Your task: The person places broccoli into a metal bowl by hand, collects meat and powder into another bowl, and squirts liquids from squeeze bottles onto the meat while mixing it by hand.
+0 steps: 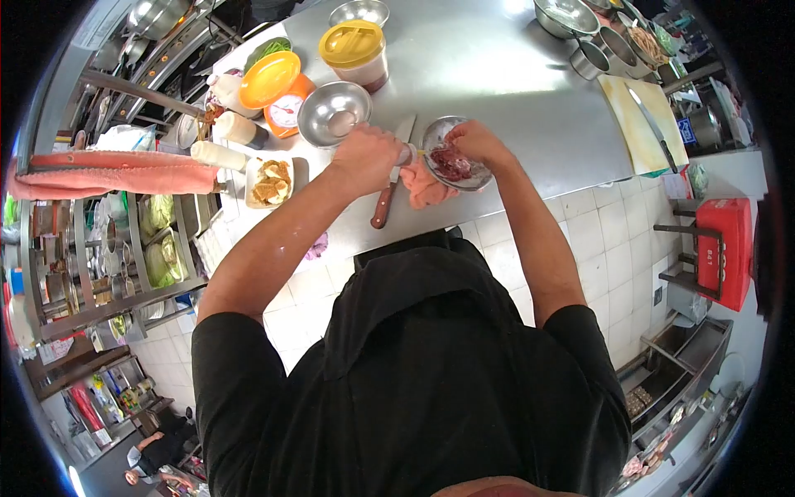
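Observation:
My left hand (367,157) is closed around a small clear bottle (406,155), mostly hidden by my fingers. The bottle lies tilted sideways, its mouth toward a metal bowl (478,178) with dark red raw meat (451,164) in it. My right hand (480,145) reaches over that bowl's rim, its bent fingers at the meat; whether they grip a piece is hidden. A knife (384,203) with a wooden handle lies under my left hand. Beside the meat bowl is a crumpled pink cloth (425,185). Another metal bowl (319,108) stands just beyond my left hand.
On the steel table (464,66) stand an orange scale (286,112), a yellow-lidded tub (354,54) and a white dish of browned food (270,182). At the right, a knife (652,124) rests on a cutting board (621,103). A red stool (722,253) is at the far right.

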A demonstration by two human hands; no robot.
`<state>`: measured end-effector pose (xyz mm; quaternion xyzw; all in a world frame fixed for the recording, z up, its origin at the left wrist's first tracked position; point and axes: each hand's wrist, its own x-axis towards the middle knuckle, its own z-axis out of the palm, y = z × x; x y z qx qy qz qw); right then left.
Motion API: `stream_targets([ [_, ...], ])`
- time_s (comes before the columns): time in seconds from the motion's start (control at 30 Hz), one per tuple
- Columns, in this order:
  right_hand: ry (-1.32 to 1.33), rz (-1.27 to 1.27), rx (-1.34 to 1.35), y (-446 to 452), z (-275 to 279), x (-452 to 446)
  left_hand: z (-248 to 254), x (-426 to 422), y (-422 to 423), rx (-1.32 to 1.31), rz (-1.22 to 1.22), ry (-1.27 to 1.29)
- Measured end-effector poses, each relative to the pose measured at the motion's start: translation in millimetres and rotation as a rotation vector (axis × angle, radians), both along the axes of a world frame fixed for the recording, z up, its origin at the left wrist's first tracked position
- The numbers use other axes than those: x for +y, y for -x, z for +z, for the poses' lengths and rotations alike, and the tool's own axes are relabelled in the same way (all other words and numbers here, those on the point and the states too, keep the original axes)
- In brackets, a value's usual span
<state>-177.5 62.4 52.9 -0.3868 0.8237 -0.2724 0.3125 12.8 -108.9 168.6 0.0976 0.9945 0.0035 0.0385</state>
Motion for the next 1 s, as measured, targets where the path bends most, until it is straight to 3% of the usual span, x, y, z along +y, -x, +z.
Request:
stream_targets([
  [0.07, 0.054, -0.023, 0.043, 1, -15, -4, -1, -3, -5, 0.042, 0.001, -0.092],
  [0.13, -0.043, -0.023, -0.013, -10, 12, -6, 3, -3, -10, 0.014, 0.045, -0.046],
  [0.2, 0.088, 0.096, 0.176, -10, -10, -6, 5, -10, -20, 0.027, 0.108, -0.014],
  [0.27, -0.001, 0.181, 0.214, -29, 13, -4, -5, -19, -34, 0.093, 0.146, -0.018],
  [0.37, 0.039, 0.108, 0.461, -53, -14, 8, -14, -32, -64, 0.238, 0.298, -0.226],
  [0.47, -0.136, 0.088, 0.334, -57, -13, -6, -20, -45, -102, 0.447, 0.491, -0.344],
  [0.5, -0.101, 0.126, 0.389, -52, -17, -7, -23, -54, -115, 0.502, 0.567, -0.381],
  [0.57, -0.094, 0.087, 0.242, -36, -17, -6, -35, -75, -148, 0.610, 0.725, -0.454],
  [0.63, -0.069, 0.037, 0.094, -37, 4, -10, -63, -107, -182, 0.775, 0.855, -0.631],
  [0.7, -0.061, 0.016, 0.134, -33, 10, -12, -67, -132, -212, 0.840, 1.097, -0.901],
  [0.93, -0.388, 0.076, 0.296, -43, 50, -27, -120, -222, -274, 1.011, 1.412, -0.618],
  [1.0, -0.286, 0.059, 0.020, -38, 44, -22, -137, -235, -277, 1.020, 1.456, -0.570],
])
